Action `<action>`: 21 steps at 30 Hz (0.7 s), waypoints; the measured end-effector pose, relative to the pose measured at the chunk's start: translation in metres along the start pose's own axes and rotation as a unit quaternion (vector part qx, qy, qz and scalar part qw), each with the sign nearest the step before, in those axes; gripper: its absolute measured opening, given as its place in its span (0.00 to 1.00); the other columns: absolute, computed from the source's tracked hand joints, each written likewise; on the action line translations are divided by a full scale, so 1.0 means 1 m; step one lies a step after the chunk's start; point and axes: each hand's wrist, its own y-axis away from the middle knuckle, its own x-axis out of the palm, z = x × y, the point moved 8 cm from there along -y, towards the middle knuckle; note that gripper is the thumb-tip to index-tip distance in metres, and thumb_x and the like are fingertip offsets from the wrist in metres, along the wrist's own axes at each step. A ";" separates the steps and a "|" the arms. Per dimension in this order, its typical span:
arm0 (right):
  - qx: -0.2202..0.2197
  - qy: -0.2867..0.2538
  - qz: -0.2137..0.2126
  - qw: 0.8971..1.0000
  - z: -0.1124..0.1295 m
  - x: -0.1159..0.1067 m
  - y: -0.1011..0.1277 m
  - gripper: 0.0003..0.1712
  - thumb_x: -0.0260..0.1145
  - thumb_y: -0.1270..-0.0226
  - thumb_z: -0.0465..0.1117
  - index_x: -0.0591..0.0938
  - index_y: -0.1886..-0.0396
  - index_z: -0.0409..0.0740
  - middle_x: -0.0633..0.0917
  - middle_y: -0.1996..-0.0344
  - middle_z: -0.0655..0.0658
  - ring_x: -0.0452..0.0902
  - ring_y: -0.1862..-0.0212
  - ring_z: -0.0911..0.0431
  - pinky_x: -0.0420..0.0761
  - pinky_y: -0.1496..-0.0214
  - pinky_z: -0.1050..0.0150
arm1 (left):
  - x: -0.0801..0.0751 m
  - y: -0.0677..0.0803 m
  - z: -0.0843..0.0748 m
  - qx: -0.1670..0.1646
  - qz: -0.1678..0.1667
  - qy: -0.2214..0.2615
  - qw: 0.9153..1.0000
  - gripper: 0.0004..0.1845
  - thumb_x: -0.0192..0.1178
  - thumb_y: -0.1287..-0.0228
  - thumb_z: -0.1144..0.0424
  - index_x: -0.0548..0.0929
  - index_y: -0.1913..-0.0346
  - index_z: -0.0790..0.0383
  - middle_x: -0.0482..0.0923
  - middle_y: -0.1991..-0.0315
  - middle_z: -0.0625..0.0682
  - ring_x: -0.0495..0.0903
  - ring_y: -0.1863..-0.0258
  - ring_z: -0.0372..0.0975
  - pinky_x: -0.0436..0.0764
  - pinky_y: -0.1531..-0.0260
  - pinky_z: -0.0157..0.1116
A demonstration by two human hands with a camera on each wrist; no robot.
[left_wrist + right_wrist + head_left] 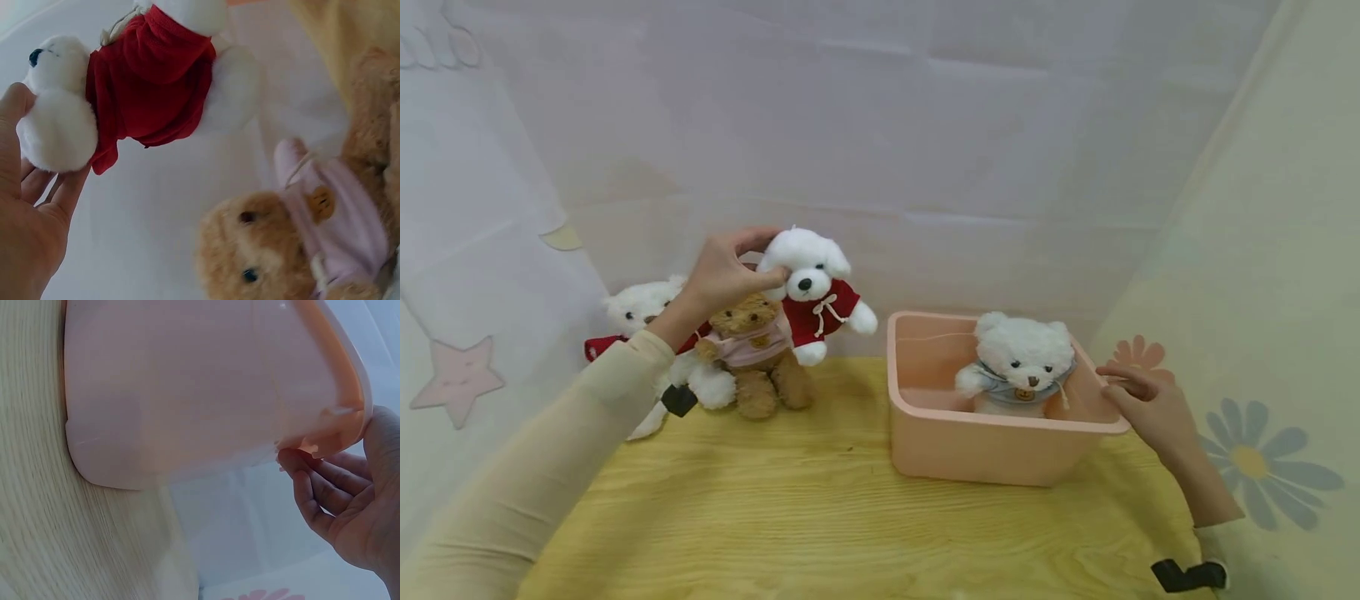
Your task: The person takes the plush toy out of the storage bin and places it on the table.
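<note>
Far left on the wooden table (820,517), up against the fabric backdrop, there's a white bear with a red scarf (636,312), partly hidden behind the person's left forearm. The left hand (724,271) is lifted above the table with thumb and fingers curled round the head of a white plush dog in a red hoodie (814,292), so the dog hangs in the air by its head, body dangling down. The left wrist view shows the same thing up close: the dog's head is tucked between the thumb and the fingers (62,190), red hoodie hanging off to the side. Right below the dog sits a brown bear in a pink shirt (758,354), upright on the table, just beside the scarf bear and touching it.

Moving right, a peach plastic bin (925,433) stands on the table, well apart from the bears. Inside it a white bear in a grey hoodie (1018,367) sits upright, facing the camera. At the bin's right end the right hand (1146,404) has loosely bent fingers touching the rim; from the right wrist view the fingertips (294,465) meet the lip from under, no real clamp on it.
</note>
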 end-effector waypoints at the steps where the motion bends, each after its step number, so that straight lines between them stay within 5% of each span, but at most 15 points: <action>1: 0.005 -0.004 0.000 1.000 -0.002 -0.003 0.002 0.23 0.64 0.23 0.46 0.81 0.34 0.41 0.84 0.50 0.57 0.76 0.57 0.69 0.74 0.71 0.65 | 0.005 0.002 0.005 -0.001 0.001 -0.001 1.000 0.31 0.75 0.42 0.64 0.80 0.34 0.63 0.83 0.44 0.56 0.82 0.50 0.47 0.84 0.59 0.34; 6: 0.044 -0.028 0.008 0.999 -0.010 -0.012 0.012 0.25 0.64 0.23 0.48 0.79 0.32 0.43 0.86 0.52 0.57 0.75 0.54 0.65 0.72 0.70 0.63 | 0.032 0.013 0.027 -0.006 0.002 -0.022 1.000 0.31 0.76 0.43 0.61 0.81 0.36 0.62 0.84 0.47 0.54 0.84 0.55 0.48 0.84 0.65 0.35; 13: 0.040 -0.012 0.005 0.999 -0.007 -0.022 0.021 0.24 0.64 0.23 0.47 0.80 0.33 0.44 0.87 0.55 0.58 0.77 0.53 0.67 0.75 0.65 0.67 | 0.061 0.025 0.038 0.036 -0.005 -0.074 0.997 0.30 0.75 0.43 0.63 0.81 0.37 0.67 0.85 0.51 0.59 0.86 0.59 0.48 0.86 0.65 0.41; 21: 0.052 -0.020 -0.010 0.998 -0.003 -0.029 0.027 0.24 0.65 0.24 0.47 0.80 0.33 0.44 0.88 0.57 0.56 0.75 0.56 0.63 0.73 0.66 0.68 | 0.089 0.032 0.047 0.057 0.042 -0.082 0.994 0.31 0.75 0.43 0.67 0.80 0.36 0.68 0.83 0.46 0.63 0.84 0.52 0.51 0.85 0.59 0.47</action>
